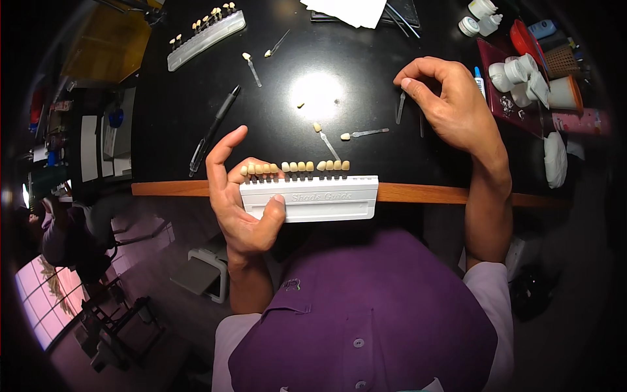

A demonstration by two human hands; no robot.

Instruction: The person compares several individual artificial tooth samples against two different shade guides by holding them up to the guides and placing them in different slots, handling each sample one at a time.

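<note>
In my left hand [245,209] is a white dental shade guide [326,202], held level over the table's front edge with the thumb across its front. A row of tooth-coloured tabs [298,167] stands along its top, with bare slots at the right end. My right hand [447,101] hovers over the table to the right, thumb and forefinger pinched at the top of a shade tab [400,110]; its tooth end is hidden by the fingertips. Between the hands lie a shade tab [326,140], another shade tab [362,134] and a small yellowish piece [300,104].
A second shade guide [208,40] with tabs lies at the back left, near two loose tabs [251,68] [277,44]. A black pen [215,130] rests left. White paper [349,10] lies at the back. Jars [513,72] and a maroon tray [493,59] stand right.
</note>
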